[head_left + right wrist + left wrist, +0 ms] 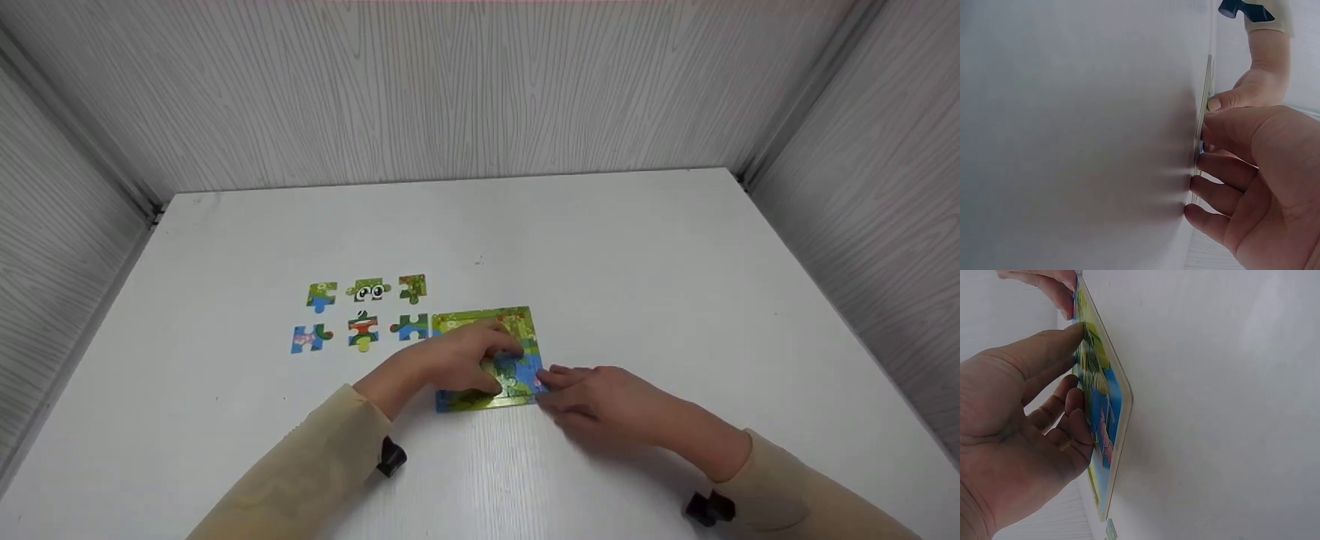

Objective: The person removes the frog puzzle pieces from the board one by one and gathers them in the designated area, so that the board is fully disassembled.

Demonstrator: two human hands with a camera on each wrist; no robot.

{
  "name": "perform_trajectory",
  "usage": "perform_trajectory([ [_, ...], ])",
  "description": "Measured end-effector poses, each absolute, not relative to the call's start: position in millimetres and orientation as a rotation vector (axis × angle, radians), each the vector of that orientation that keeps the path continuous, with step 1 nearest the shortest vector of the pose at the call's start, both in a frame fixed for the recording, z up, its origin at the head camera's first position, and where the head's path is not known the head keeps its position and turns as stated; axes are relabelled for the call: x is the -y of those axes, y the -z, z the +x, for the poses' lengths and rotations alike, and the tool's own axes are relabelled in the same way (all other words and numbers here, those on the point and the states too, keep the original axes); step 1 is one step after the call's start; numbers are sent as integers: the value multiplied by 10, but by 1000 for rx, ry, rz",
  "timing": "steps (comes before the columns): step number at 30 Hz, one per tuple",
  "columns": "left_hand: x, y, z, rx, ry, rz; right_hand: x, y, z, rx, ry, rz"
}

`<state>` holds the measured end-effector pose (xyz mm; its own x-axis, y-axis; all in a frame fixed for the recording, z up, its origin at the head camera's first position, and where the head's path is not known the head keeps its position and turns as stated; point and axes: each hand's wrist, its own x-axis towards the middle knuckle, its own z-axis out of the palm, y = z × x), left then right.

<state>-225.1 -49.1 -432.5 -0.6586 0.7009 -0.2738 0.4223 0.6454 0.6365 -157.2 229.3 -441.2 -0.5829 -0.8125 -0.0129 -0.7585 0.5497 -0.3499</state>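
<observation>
A puzzle board (491,403) in green and blue lies flat on the white table. My left hand (461,356) is over it, thumb and bent fingers spread apart. Its fingertips touch the picture, as the left wrist view shows at the thumb (1075,333); the palm covers much of the board's left side. Beside the right edge, my right hand (619,405) rests on the table with extended fingertips against the frame. Loose jigsaw pieces lie left of the board, among them one with two cartoon eyes (369,290) and one with a red patch (364,328).
The loose pieces form two rows, including a green-and-blue corner piece (321,295) and a blue piece with pink (306,339). Pale wood-grain panels (480,90) enclose the table (637,262) at the back and sides. Black mounts (390,457) sit at both sleeves.
</observation>
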Motion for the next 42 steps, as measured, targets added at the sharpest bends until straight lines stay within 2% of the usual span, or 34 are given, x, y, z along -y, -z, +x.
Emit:
perform_trajectory([
  [31, 471, 4371, -2233, -2364, -881, 875, -2289, 4376, -1563, -2611, 355, -1373],
  [42, 444, 4405, -2195, -2382, -933, 901, -2299, 4390, -1547, -2616, 451, -1362],
])
